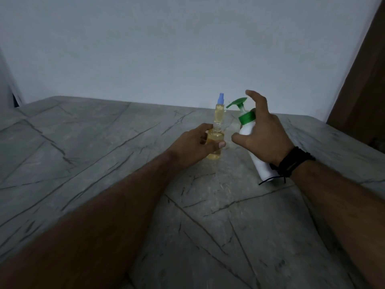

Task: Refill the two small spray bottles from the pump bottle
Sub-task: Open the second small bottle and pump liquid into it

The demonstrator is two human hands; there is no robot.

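1. Spray bottles: 2, both w/ yellowish liquid. Near one (214, 142) has no cap, open threaded neck; far one (220, 110) has a blue spray top.
2. Pump bottle (253, 140): 1, white w/ green pump.
3. Hands: 2, left hand (193, 147) & right hand (264, 134).
4. Black wristband (291, 161): 1, right wrist.
5. Table (83, 163): 1, grey, veined.

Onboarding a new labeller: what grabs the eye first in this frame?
The white pump bottle with a green pump head, mid-table, with the right hand around it. Just left, the left hand grips an uncapped clear small bottle of yellow liquid. Behind it stands a blue-capped clear spray bottle.
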